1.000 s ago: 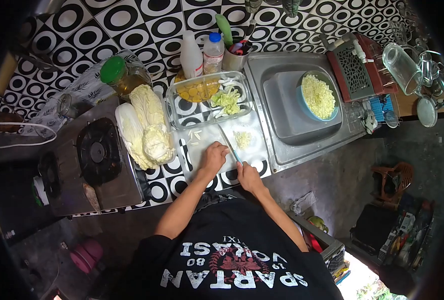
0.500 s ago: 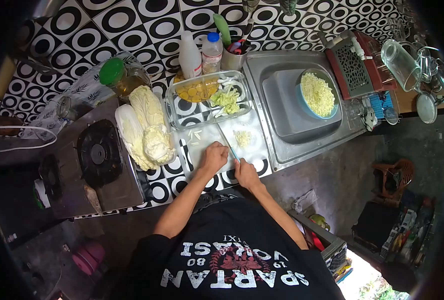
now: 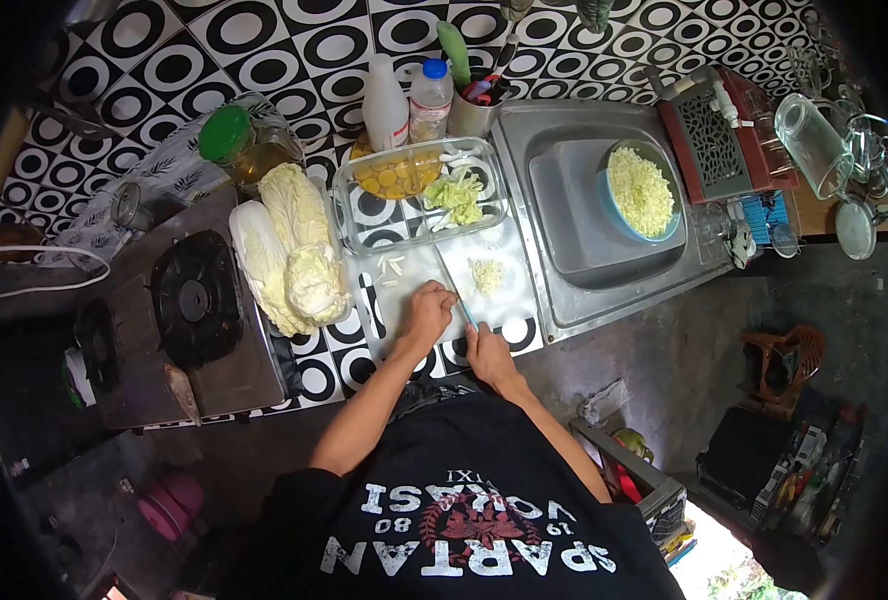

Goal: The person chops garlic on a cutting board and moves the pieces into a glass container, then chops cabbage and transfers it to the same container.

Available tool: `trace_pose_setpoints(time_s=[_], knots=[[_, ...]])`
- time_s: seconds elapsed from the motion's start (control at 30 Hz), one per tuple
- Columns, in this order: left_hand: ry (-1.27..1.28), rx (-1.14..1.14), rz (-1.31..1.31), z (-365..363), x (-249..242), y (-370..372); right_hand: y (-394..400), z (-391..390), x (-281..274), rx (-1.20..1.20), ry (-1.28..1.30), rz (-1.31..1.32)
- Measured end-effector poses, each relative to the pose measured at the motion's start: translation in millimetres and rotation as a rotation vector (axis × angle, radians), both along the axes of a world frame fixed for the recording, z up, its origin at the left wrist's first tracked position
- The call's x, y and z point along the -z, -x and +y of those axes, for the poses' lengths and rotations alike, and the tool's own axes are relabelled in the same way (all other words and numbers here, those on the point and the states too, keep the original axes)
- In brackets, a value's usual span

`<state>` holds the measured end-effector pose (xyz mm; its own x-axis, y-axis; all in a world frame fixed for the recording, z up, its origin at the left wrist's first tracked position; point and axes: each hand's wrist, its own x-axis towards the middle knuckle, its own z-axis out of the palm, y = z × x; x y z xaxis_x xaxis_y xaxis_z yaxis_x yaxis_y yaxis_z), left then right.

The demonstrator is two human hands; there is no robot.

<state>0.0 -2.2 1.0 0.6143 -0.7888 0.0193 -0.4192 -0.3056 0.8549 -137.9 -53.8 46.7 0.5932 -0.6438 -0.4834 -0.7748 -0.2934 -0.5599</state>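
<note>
My right hand (image 3: pixel 489 352) grips the teal handle of a knife (image 3: pixel 468 312), whose blade points away from me across a pale cutting board (image 3: pixel 399 305). Left of the blade, my left hand (image 3: pixel 430 312) is closed low over the board with its fingertips beside the knife; what they hold is hidden. A small heap of finely chopped pale vegetable (image 3: pixel 486 275) lies right of the blade. A few whitish strips (image 3: pixel 391 268) rest at the board's left. Just beyond, a clear divided container (image 3: pixel 364 242) has leafy cabbage pieces (image 3: pixel 454 200) in its right compartment.
Whole napa cabbages (image 3: pixel 289 255) lie left of the board, beside a gas stove (image 3: pixel 234 350). To the right is a steel sink (image 3: pixel 564 250) with a bowl of chopped vegetable (image 3: pixel 641 195). Bottles (image 3: pixel 430 105) and a utensil holder (image 3: pixel 472 120) stand behind the container.
My right hand and the knife have shifted slightly left and toward me, closer to my left hand. My left hand stays almost in place. The camera view has moved a little.
</note>
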Motion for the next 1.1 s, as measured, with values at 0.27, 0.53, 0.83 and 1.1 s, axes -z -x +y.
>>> trace_pose_setpoints(time_s=[0.27, 0.53, 0.83, 1.1], knots=[[0.013, -0.002, -0.037, 4, -8, 0, -4, -11, -19, -0.046, 0.001, 0.004], [0.046, -0.017, 0.019, 6, 1, -2, 7, 3, -16, -0.035, -0.009, -0.009], [0.033, 0.006, -0.038, 3, 0, -1, 1, 5, -3, -0.024, 0.038, 0.026], [0.016, -0.039, -0.031, 6, -6, 1, -3, -7, -19, -0.071, -0.009, 0.038]])
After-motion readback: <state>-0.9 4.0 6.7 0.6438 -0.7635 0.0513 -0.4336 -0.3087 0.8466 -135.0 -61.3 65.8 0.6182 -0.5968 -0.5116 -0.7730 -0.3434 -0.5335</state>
